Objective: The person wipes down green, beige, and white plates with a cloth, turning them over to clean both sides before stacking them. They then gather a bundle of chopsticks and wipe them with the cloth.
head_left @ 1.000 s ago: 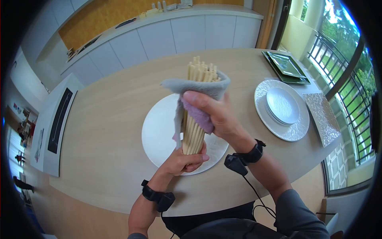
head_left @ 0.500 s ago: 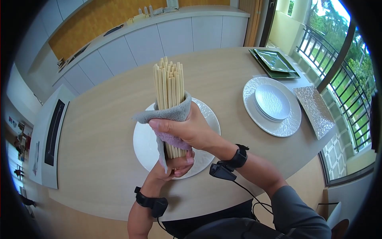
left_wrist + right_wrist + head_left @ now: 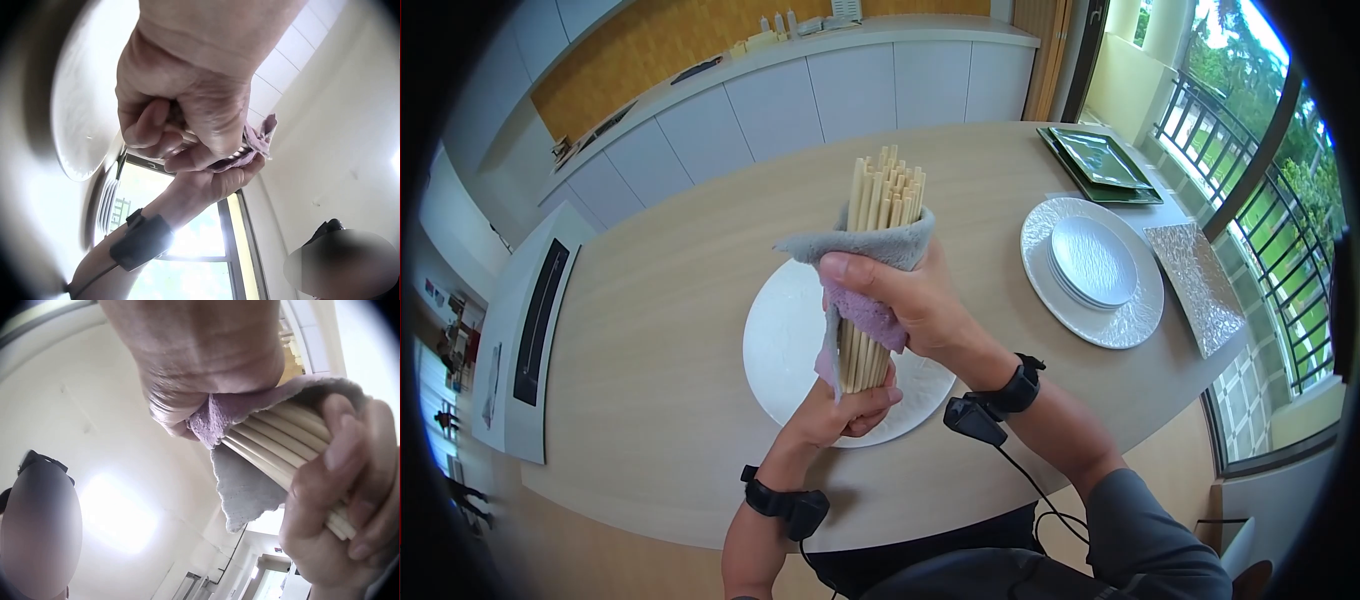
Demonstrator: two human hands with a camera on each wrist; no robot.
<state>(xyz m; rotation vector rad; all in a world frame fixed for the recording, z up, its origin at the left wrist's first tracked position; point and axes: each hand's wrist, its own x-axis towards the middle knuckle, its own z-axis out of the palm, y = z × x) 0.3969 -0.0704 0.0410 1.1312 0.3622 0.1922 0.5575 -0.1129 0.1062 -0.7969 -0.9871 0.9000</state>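
A bundle of pale wooden chopsticks (image 3: pixel 887 195) stands nearly upright over a large white round plate (image 3: pixel 780 335). My left hand (image 3: pixel 832 408) grips the bundle round its lower end, fingers curled about the sticks. Higher up, my right hand (image 3: pixel 930 300) holds a cloth (image 3: pixel 880 242), grey on one side and purple on the other, wrapped round the middle of the bundle. Stick tops poke out above the cloth. In the right wrist view, the chopsticks (image 3: pixel 281 440) run from the cloth into the left hand, and a grey cloth corner (image 3: pixel 244 487) hangs loose.
On the right of the table, a stack of small white plates (image 3: pixel 1095 260) sits on a larger white plate (image 3: pixel 1040 285). Beside it lies a silvery rectangular plate (image 3: pixel 1197 285); green square plates (image 3: pixel 1100 160) are behind. A white panel with a black slot (image 3: pixel 540 320) stands left.
My right hand slid the cloth down the chopsticks toward my left hand, then back up partway. The left hand keeps its grip on the lower end.
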